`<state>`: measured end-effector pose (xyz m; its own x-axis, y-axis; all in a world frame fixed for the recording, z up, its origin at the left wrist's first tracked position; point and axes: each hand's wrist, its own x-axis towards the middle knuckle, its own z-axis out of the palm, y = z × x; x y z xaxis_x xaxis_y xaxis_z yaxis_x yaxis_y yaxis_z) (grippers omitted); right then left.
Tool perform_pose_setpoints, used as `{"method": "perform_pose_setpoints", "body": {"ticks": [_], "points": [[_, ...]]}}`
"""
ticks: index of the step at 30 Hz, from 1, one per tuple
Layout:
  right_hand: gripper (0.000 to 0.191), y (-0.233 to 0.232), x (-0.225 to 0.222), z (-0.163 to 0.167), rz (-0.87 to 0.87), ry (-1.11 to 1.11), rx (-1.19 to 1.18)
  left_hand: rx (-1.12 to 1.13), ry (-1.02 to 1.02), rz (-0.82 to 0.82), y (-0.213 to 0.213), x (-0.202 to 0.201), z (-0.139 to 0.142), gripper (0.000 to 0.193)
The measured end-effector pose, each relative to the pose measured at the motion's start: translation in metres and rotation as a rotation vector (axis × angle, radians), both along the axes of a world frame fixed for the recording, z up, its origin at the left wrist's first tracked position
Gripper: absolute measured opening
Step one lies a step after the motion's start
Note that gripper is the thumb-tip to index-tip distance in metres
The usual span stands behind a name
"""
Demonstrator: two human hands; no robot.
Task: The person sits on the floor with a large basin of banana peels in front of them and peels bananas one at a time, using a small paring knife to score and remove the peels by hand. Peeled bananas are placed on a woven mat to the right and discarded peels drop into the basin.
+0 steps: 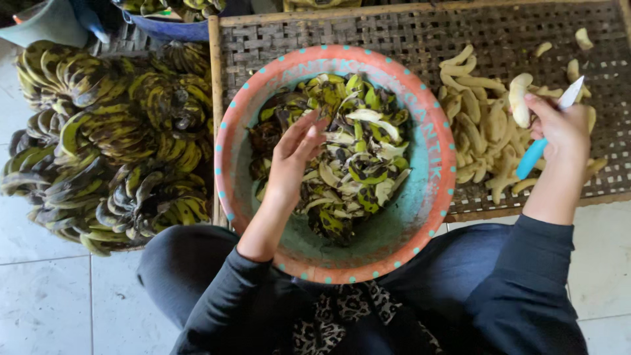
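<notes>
Blue-handled knife (540, 141) and peeled banana (519, 98) in right hand (559, 125)

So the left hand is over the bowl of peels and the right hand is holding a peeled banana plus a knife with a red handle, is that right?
Not quite: the knife has a blue handle, not red. The head view shows the right hand gripping it together with a peeled banana over the woven tray, while the left hand is over the bowl of peels.
</notes>
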<state>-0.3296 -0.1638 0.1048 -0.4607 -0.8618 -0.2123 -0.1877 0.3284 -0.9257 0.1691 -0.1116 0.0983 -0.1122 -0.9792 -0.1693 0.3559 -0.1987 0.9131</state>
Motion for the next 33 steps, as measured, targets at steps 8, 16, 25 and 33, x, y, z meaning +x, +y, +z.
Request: {"method": "perform_pose_setpoints", "body": {"ticks": [8,16,25,33], "points": [[0.019,-0.014,-0.001,-0.015,0.030,0.053,0.026,0.002,-0.215,-0.099,0.007,0.035,-0.011,0.046],[0.037,-0.021,0.063,0.011,0.077,-1.486,-0.164,-0.459,-0.928,0.014,-0.034,0.185,0.013,0.028],[0.032,0.060,0.294,-0.040,0.441,-0.947,0.575,-0.077,-1.208,0.588,-0.018,0.357,-0.056,0.025],[0.034,0.075,0.249,-0.100,-0.091,-1.792,0.647,0.613,-1.486,0.349,0.059,0.430,-0.107,0.045]]}}
